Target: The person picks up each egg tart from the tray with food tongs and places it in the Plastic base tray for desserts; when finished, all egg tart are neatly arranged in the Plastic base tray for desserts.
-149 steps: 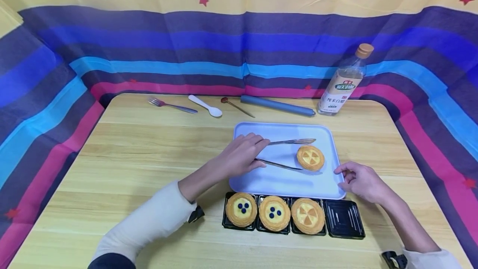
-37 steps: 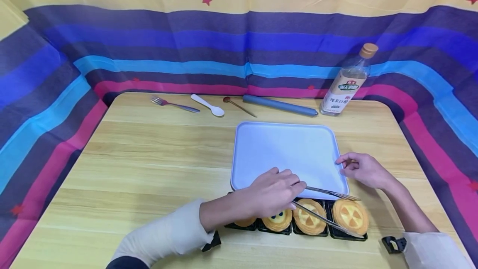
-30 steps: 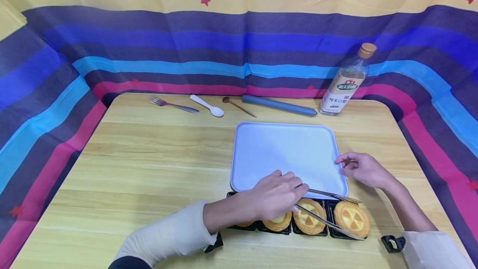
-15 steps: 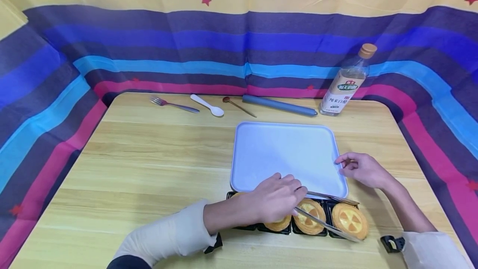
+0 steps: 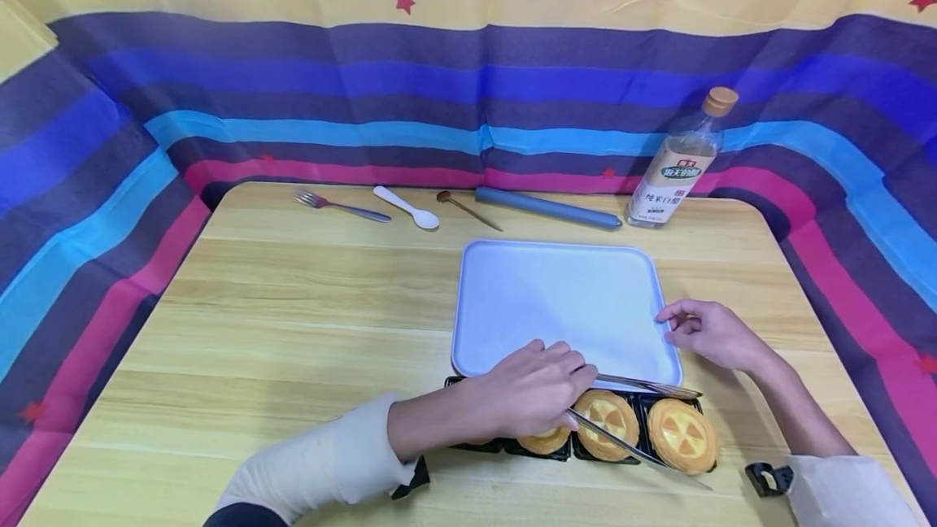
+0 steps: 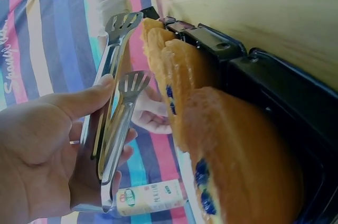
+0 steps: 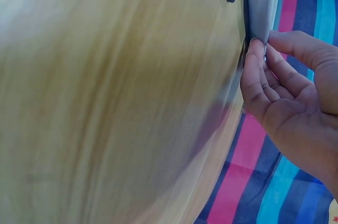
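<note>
My left hand holds metal tongs whose arms stand apart. In the head view they straddle the rightmost egg tart, one arm on its far side and the other on its near side. That tart, topped with a pinwheel pattern, sits over the last compartment of the black plastic container. Beside it is a similar tart; blueberry-topped tarts further left are mostly hidden by my left hand in the head view. My right hand pinches the right rim of the pale blue tray.
Along the back of the table lie a fork, a white spoon, a small long-handled spoon and a blue-grey rod. A labelled bottle stands at the back right, before a striped cloth.
Over five seconds, the tart and tongs have gone from the tray to the container's rightmost compartment. In the last half second the tongs' arms have spread. My right hand stays at the rim.
</note>
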Demonstrator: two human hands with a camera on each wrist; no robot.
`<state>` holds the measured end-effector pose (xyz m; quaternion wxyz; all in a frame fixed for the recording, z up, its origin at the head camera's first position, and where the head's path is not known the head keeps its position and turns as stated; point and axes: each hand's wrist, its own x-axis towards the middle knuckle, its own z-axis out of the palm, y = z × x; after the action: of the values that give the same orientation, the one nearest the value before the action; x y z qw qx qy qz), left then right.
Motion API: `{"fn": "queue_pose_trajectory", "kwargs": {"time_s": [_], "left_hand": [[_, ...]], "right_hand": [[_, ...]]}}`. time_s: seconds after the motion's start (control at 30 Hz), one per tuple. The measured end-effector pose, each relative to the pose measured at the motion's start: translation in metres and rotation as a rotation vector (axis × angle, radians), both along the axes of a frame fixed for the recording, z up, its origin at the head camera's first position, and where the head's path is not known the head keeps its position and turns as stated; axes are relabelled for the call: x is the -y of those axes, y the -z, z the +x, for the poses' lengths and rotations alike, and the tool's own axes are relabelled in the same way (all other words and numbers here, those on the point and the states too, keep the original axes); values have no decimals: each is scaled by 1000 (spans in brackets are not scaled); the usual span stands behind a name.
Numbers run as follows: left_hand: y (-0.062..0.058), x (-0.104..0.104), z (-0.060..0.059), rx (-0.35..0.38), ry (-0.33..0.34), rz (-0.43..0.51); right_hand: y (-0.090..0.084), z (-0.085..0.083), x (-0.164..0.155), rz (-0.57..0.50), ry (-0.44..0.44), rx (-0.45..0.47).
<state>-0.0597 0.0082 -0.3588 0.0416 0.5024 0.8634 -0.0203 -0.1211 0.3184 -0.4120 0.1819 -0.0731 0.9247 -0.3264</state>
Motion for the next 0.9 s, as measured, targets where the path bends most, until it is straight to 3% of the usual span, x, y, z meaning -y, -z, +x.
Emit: {"fn": "queue_pose_trajectory", "kwargs": {"time_s": [0.27,0.47,0.7,0.8,0.9], "left_hand": [[-16,21,3,54,-33,48],[-20,47,7,31,-95,176],[-6,82,4,23,-295,479],[2,97,0,3,-363,553],[12,113,-3,-18,-438,562]], "right_hand": [[0,1,-1,-7,-8,-8],[0,0,-1,-1,-8,-13],[-1,1,-1,11,-8,-13],[-1,1,0,14,-5,-11],[-1,1,0,14,-6,-9]]}}
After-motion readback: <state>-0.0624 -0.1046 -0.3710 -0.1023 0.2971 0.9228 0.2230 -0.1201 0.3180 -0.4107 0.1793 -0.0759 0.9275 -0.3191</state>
